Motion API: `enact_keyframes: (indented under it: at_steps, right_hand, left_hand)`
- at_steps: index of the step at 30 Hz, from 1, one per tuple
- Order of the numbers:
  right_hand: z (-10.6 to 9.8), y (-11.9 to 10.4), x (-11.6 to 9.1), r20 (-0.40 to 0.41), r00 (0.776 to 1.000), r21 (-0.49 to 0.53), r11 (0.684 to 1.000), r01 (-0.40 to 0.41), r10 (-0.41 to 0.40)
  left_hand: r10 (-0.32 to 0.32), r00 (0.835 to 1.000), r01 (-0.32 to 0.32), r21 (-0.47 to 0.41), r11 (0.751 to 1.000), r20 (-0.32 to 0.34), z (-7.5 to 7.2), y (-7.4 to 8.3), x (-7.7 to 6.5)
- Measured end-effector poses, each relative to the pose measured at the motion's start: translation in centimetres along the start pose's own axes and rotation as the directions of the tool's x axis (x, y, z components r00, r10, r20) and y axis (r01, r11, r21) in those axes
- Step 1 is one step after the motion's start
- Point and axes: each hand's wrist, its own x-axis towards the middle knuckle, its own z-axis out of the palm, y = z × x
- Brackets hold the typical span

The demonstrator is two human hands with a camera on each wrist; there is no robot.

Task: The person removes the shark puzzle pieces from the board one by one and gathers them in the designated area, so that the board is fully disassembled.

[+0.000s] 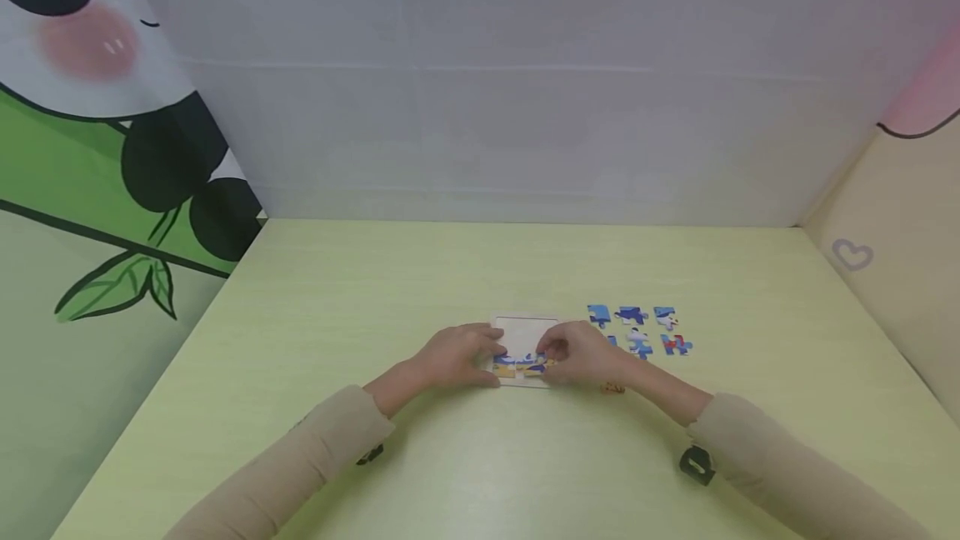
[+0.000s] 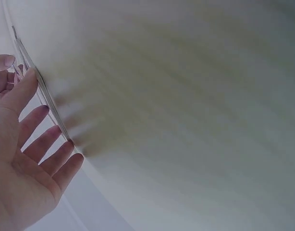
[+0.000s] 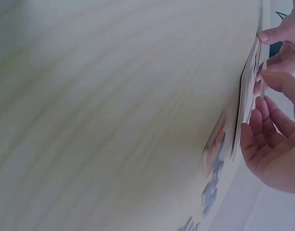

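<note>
A small white puzzle board (image 1: pixel 525 332) lies on the table, with joined blue and yellow jigsaw pieces (image 1: pixel 506 372) across its lower part. My left hand (image 1: pixel 461 355) rests along the board's left edge. In the left wrist view its fingers (image 2: pixel 44 142) are spread and fairly straight against that edge. Over the board's right side, my right hand (image 1: pixel 588 352) pinches a jigsaw piece (image 3: pixel 262 89) between thumb and fingertip. Seen from the right wrist, the piece is edge-on and tilted up from the board, its picture hidden.
Right of the board lie several loose blue jigsaw pieces (image 1: pixel 640 343), some partly behind the right hand. An orange-brown piece (image 1: pixel 612 388) sits under the right forearm. The light yellow table (image 1: pixel 420 273) meets a pale back wall (image 1: pixel 525 148) and printed side panels.
</note>
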Motion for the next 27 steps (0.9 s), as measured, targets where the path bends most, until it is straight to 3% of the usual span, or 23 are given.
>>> enact_keyframes:
  at_steps: [3, 9, 13, 20, 27]
  right_hand:
    - [-0.5, 0.5, -0.5, -0.019, 1.0, -0.028, 1.0, -0.002, 0.001]
    - [-2.1, 1.9, -2.0, -0.049, 0.994, -0.067, 0.993, 0.095, -0.098]
    - [-3.3, 3.3, -3.3, -0.075, 0.99, -0.1, 0.988, 0.114, -0.122]
    - [-5.3, 5.5, -6.2, -0.117, 0.99, -0.126, 0.99, 0.061, -0.076]
    - [-6.6, 7.2, -8.8, -0.122, 0.993, -0.139, 0.99, -0.018, 0.001]
  left_hand:
    - [-0.011, 1.0, 0.011, 0.001, 1.0, -0.006, 0.1, -0.1, 0.1]
    - [-0.013, 1.0, 0.013, 0.001, 1.0, -0.02, 0.2, -0.1, 0.0]
    - [-0.011, 1.0, 0.011, -0.015, 1.0, -0.017, 0.2, 0.0, 0.0]
    - [-0.001, 1.0, 0.001, 0.001, 1.0, -0.024, 0.3, -0.1, 0.0]
    - [-0.034, 0.999, 0.034, 0.023, 0.999, -0.015, 0.4, -0.1, -0.2]
